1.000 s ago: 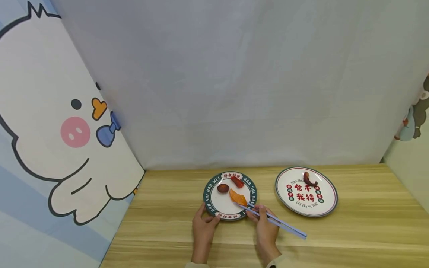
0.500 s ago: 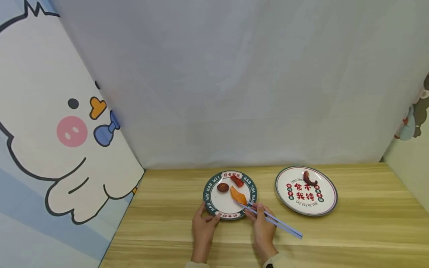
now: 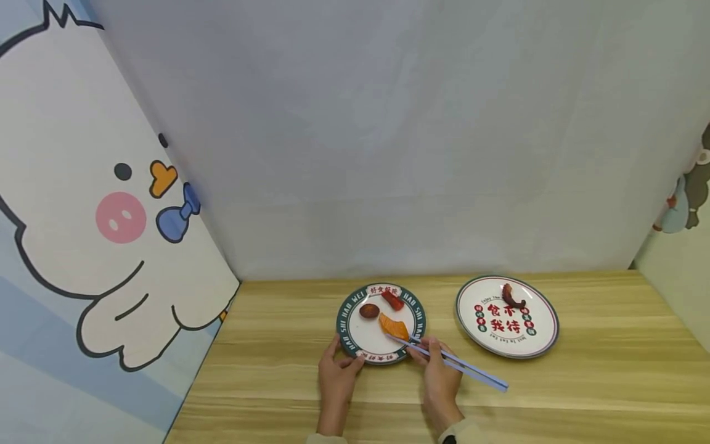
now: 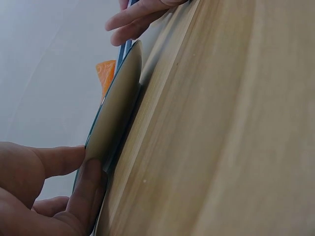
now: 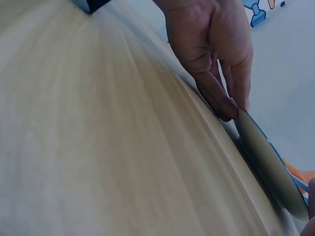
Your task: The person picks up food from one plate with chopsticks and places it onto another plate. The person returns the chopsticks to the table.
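Note:
In the head view, a small green-rimmed plate (image 3: 363, 339) bears an orange salmon slice (image 3: 394, 327), a brown oval piece (image 3: 368, 311) and a red piece (image 3: 393, 301). My left hand (image 3: 336, 377) pinches this plate's near left rim between thumb and fingers, clearly seen in the left wrist view. My right hand (image 3: 441, 377) holds pale blue chopsticks (image 3: 493, 381) near the plate's right rim. Their tips reach the salmon slice's near edge; whether they grip it I cannot tell. The slice lies on the plate.
To the right stands a larger white plate (image 3: 501, 342) with red characters, bearing a dark red tentacle-like piece (image 3: 513, 297). Both plates stand on a wood-grain table (image 3: 266, 370). A grey-white backdrop (image 3: 388, 154) rises behind, with a cartoon panel (image 3: 61, 185) at left.
The right hand and chopsticks shifted slightly left, then back right. The salmon slice turned a little on the plate. The left hand stayed at the rim.

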A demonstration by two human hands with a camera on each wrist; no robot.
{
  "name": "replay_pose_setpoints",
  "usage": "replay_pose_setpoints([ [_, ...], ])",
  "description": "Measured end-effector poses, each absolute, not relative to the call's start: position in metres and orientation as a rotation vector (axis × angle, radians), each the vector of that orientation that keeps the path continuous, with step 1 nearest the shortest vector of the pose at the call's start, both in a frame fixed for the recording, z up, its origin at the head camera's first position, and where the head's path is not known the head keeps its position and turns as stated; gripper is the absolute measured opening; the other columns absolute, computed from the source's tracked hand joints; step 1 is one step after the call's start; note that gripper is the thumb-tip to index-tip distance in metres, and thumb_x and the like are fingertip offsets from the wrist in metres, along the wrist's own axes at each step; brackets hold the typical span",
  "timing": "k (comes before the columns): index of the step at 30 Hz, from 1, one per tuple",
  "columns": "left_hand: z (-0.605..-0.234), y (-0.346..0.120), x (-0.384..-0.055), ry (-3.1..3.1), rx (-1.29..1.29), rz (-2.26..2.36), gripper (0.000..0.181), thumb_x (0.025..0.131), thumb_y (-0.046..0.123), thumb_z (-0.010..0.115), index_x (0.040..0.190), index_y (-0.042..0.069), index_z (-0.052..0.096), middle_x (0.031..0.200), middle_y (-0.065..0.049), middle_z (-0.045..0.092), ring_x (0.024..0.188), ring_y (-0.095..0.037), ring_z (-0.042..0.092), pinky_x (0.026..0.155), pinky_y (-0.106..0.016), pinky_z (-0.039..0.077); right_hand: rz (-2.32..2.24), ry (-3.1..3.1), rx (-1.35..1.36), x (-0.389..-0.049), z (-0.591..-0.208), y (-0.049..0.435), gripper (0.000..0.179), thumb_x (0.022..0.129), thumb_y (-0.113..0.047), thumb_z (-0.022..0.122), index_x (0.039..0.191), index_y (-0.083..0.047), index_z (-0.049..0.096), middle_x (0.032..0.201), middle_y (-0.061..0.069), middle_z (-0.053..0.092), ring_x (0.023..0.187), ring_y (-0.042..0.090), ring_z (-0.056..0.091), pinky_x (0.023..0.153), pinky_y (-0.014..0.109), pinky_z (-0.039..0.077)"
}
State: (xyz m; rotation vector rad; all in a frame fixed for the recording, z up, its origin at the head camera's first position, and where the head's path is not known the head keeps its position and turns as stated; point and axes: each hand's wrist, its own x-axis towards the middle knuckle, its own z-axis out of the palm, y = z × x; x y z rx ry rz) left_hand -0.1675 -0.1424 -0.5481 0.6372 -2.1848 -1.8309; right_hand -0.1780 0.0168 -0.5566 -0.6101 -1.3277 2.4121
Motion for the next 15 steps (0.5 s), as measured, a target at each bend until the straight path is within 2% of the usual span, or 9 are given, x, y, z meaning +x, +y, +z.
replay_pose_setpoints([
  [8, -0.5486, -0.1430, -0.1678, -2.201, 0.654, -1.819, 0.079, 0.082, -0.011, 0.081, 0.153, -0.007, 0.048, 0.140, -0.028, 0.059, 0.085, -0.017, 0.066, 0.066, -0.020, 0.057, 2.449, -1.318, -0.634, -0.1760, -0.5526, 0.0214, 0.028, 0.109, -0.003, 0.051, 0.118, 0.023, 0.061, 0.088, 0.011, 0.075, 0.074, 0.015, 0.078, 0.079, 0.033, 0.065],
  [15, -0.5472, -0.1429, -0.1671, -2.185, 0.635, -1.826, 0.079, 0.081, -0.011, 0.082, 0.152, -0.008, 0.049, 0.139, -0.028, 0.060, 0.083, -0.016, 0.066, 0.064, -0.018, 0.054, 2.476, -1.262, -0.649, -0.1766, -0.5470, 0.0261, 0.025, 0.109, -0.002, 0.052, 0.113, 0.020, 0.063, 0.089, 0.012, 0.076, 0.075, 0.017, 0.078, 0.078, 0.033, 0.065],
])
